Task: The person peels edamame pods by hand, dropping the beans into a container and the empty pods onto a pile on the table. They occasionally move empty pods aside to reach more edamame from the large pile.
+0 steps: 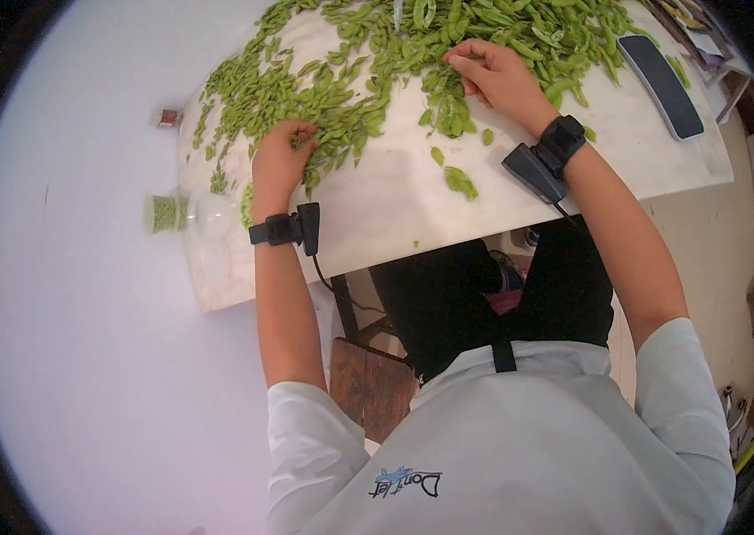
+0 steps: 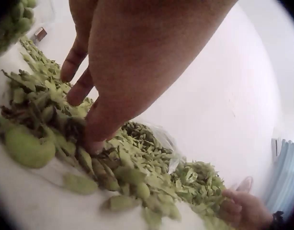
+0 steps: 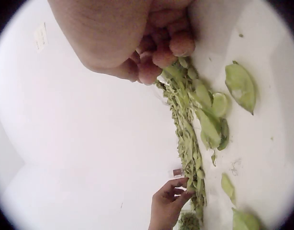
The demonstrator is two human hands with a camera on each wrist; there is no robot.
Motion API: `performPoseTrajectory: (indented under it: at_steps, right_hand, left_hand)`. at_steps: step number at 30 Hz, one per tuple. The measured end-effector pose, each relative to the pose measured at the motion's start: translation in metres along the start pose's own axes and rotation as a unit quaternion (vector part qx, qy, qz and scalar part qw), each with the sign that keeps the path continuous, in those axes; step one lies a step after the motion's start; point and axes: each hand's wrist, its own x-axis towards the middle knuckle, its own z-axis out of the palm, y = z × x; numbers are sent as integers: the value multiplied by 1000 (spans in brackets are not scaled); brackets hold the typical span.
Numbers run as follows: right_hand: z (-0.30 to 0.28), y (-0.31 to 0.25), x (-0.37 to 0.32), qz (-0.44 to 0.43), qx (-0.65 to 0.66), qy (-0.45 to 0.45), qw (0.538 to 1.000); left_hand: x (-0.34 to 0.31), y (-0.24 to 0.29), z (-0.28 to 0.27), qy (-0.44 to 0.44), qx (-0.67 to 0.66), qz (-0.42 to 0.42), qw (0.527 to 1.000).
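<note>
Green bean pods [image 1: 346, 98] lie in a broad spread over the pale table [image 1: 395, 205]. My left hand [image 1: 280, 165] reaches down into their near left edge; in the left wrist view its thumb [image 2: 95, 143] touches the pods, with a gap between thumb and fingers. My right hand [image 1: 502, 85] is over a pile of flatter, brighter pods [image 1: 448, 107]. Its fingers are bent, thumb and forefinger tips close together. In the right wrist view these bent fingers [image 3: 163, 55] overlap the pods; I cannot tell whether something small is between the tips.
Left of my left hand, a clear container with green beans [image 1: 247, 205] stands near a tub of green beans [image 1: 163, 214]. A small reddish-brown box [image 1: 167, 118] is beyond. At right lies a long dark panel with a white rim [image 1: 660, 86]. Loose pods [image 1: 460, 183] lie near the front edge.
</note>
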Motion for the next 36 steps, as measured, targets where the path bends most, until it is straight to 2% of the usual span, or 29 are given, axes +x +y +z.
performPoseTrajectory:
  at_steps: [3, 6, 7, 9, 10, 13, 16, 17, 20, 24, 25, 28, 29, 32, 36]
  right_hand:
    - [-2, 2, 0, -4, 4, -6, 1000]
    - [-3, 0, 0, -15, -7, -9, 1000]
    - [-2, -1, -1, -17, -13, -10, 1000]
    - [0, -1, -2, -16, 3, -18, 1000]
    - [0, -2, -1, -18, 7, -22, 1000]
    - [-1, -16, -5, -8, 51, -27, 998]
    - [-2, -17, -8, -24, 120, -44, 992]
    - [-2, -17, -8, -30, 132, -48, 990]
    - [-6, -13, -5, -3, 122, -62, 991]
    - [-2, -1, -12, 46, 106, -93, 989]
    - [-3, -3, -8, 45, 117, -105, 986]
    - [-1, -9, -7, 39, 133, -133, 981]
    - [-1, -9, -5, 34, 135, -138, 981]
    - [2, -9, -2, 44, 155, -129, 978]
    - [10, -4, -5, 22, 165, -82, 983]
  left_hand:
    - [-3, 10, -10, 15, -28, -57, 998]
    - [-2, 27, -24, 121, -141, -26, 982]
    - [-1, 37, -30, 110, -172, -25, 979]
    - [7, 61, -23, 104, -360, -20, 927]
    - [13, 72, -18, 102, -452, -16, 886]
    - [29, 110, 7, 46, -526, 13, 849]
    - [44, 135, 39, -1, -512, 73, 856]
    - [44, 146, 41, -30, -542, 75, 837]
    - [52, 148, 66, -21, -623, 93, 776]
    - [47, 136, 74, -46, -619, 110, 777]
    - [45, 136, 73, -20, -572, 87, 815]
    - [44, 130, 79, -8, -619, 115, 777]
    - [43, 130, 80, -1, -651, 130, 748]
    - [43, 133, 81, 39, -666, 145, 731]
    - [39, 139, 79, 88, -660, 122, 736]
